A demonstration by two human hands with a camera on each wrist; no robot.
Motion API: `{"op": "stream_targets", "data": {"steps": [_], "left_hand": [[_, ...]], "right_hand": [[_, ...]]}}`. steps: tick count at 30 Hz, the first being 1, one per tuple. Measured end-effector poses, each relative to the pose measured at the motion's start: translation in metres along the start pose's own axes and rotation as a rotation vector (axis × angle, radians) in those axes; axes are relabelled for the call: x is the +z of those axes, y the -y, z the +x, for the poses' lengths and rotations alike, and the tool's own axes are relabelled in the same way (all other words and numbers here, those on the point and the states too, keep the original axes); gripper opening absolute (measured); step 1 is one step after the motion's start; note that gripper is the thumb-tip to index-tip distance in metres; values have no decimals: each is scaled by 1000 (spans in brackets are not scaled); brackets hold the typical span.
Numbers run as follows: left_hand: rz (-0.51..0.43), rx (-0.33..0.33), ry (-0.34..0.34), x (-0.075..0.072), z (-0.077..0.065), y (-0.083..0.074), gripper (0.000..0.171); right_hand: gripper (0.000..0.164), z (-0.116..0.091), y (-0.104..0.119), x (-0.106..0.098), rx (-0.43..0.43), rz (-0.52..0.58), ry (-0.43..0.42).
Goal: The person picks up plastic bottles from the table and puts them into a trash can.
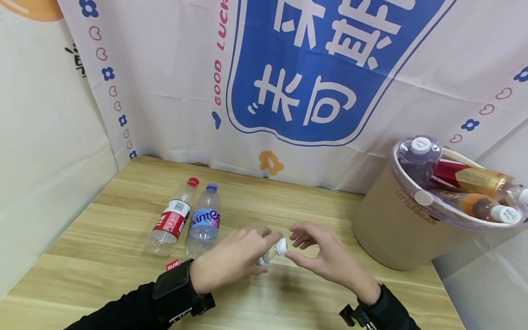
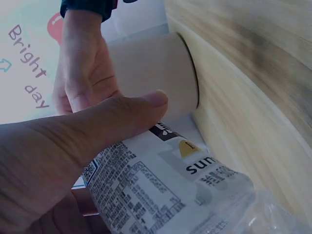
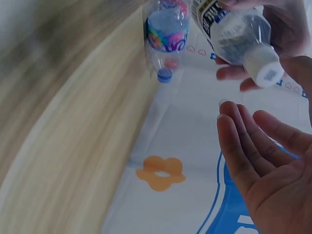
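My left hand [image 1: 241, 252] grips a clear plastic bottle [image 3: 239, 36] around its printed white label [image 2: 161, 185]. The bottle is tilted, and its white cap [image 1: 282, 246] points toward my right hand [image 1: 326, 254]. That hand is apart from the cap, its fingers loosely bent and holding nothing; in the right wrist view the palm [image 3: 278, 195] faces up beside the cap. Left of my left hand, two clear bottles lie on the table: a red-capped bottle [image 1: 171, 222] with a red label and a blue-capped bottle [image 1: 204, 220] with a purple label.
A beige bucket [image 1: 396, 224] with a clear liner stands at the table's right side, holding several bottles, among them a white-capped bottle [image 1: 418, 158]. A printed cloth [image 1: 181, 91] hangs behind the wooden table [image 1: 95, 243]. A small red tag [image 1: 173, 264] shows near my left wrist.
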State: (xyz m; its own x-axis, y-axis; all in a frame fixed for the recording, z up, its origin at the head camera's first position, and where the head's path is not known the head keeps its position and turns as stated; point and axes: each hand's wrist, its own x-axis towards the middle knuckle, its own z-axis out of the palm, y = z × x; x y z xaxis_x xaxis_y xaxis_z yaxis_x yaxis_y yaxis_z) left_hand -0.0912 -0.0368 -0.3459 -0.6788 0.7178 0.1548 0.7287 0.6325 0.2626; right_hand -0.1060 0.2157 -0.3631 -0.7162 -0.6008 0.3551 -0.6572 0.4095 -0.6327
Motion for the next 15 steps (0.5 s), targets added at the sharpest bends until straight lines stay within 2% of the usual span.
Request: {"op": "stream_targets", "data": {"steps": [3, 6, 15], "left_hand": [[4, 0, -12, 1, 0, 0, 57], [4, -6, -15, 2, 0, 0, 60], [-75, -16, -17, 7, 2, 1, 71]], "right_hand": [[39, 0, 1, 5, 37, 34, 8], [38, 1, 1, 7, 38, 47, -7], [34, 4, 2, 13, -28, 102, -30]]}}
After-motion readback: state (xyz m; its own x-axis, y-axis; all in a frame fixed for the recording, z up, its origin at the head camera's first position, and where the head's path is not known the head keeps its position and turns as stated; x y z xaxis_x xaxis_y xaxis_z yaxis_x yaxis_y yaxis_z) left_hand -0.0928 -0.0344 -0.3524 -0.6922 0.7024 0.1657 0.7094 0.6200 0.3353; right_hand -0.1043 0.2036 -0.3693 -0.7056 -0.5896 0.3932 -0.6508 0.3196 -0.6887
